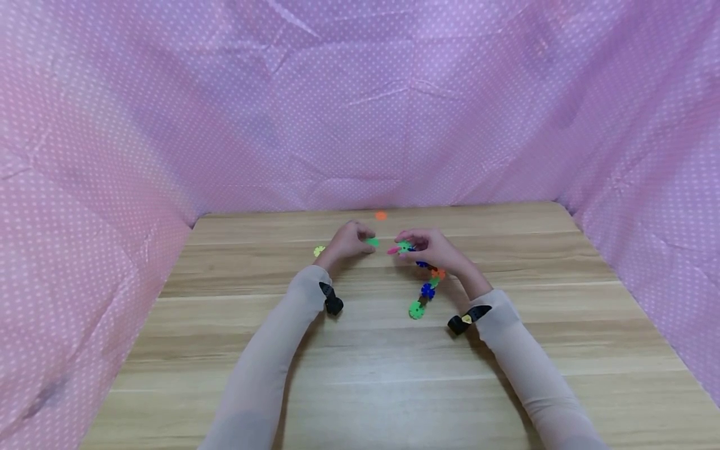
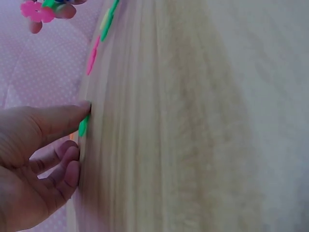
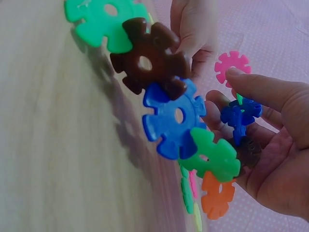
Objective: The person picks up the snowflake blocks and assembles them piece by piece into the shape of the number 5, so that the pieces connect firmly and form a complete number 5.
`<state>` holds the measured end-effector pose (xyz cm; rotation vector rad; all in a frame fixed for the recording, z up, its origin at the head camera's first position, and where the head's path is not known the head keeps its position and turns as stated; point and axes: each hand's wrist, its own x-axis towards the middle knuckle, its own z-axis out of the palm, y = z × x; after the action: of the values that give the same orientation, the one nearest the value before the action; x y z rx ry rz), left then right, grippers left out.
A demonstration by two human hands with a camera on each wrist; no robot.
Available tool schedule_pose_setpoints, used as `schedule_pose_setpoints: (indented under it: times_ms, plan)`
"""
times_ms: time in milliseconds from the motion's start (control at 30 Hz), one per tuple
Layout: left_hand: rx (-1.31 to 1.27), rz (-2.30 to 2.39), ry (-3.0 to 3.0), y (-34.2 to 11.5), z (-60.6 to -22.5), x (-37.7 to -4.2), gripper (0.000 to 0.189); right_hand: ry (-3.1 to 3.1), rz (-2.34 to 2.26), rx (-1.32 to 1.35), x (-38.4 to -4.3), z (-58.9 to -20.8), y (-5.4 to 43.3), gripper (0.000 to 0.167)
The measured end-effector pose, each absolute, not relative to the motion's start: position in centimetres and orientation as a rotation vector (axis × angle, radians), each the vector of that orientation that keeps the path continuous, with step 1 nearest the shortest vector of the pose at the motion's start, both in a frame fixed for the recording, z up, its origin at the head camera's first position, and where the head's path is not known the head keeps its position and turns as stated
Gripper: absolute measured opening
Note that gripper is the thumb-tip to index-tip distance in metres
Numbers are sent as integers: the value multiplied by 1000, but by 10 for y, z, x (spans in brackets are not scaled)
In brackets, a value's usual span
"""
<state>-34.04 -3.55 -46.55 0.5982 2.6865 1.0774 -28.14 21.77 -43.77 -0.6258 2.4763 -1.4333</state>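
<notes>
My left hand point(image 1: 350, 241) is low over the far part of the table, its thumb and fingers around the edges of a green snowflake disc point(image 1: 374, 242). In the left wrist view a fingertip touches that green disc point(image 2: 83, 126) against the tabletop. My right hand point(image 1: 432, 247) holds a chain of linked, notched plastic discs, with a pink disc point(image 3: 236, 59) at its upper end by the thumb. From the hand hang an orange disc point(image 3: 212, 203), a green disc point(image 3: 217, 157), a blue disc point(image 3: 159, 135), a brown disc point(image 3: 166, 58) and an end green disc point(image 3: 94, 31).
A loose orange disc point(image 1: 380, 215) lies near the table's back edge. A yellow disc point(image 1: 319, 251) is left of my left wrist. Pink dotted cloth point(image 1: 360, 125) hangs behind and beside the wooden table point(image 1: 360, 387).
</notes>
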Motion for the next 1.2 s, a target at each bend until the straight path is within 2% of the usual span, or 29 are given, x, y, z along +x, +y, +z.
schedule_pose_setpoints:
  times_ms: [667, 900, 1200]
  plan:
    - [587, 1203, 2649, -44, -472, -342, 32, 2463, -1429, -628, -281, -438, 218, 40]
    - [503, 1351, 2618, -42, -475, -339, 18, 2469, -1436, -633, -282, -438, 219, 40]
    - [286, 1736, 2323, -37, -466, -320, 18, 2450, -1474, -601, -284, -440, 219, 39]
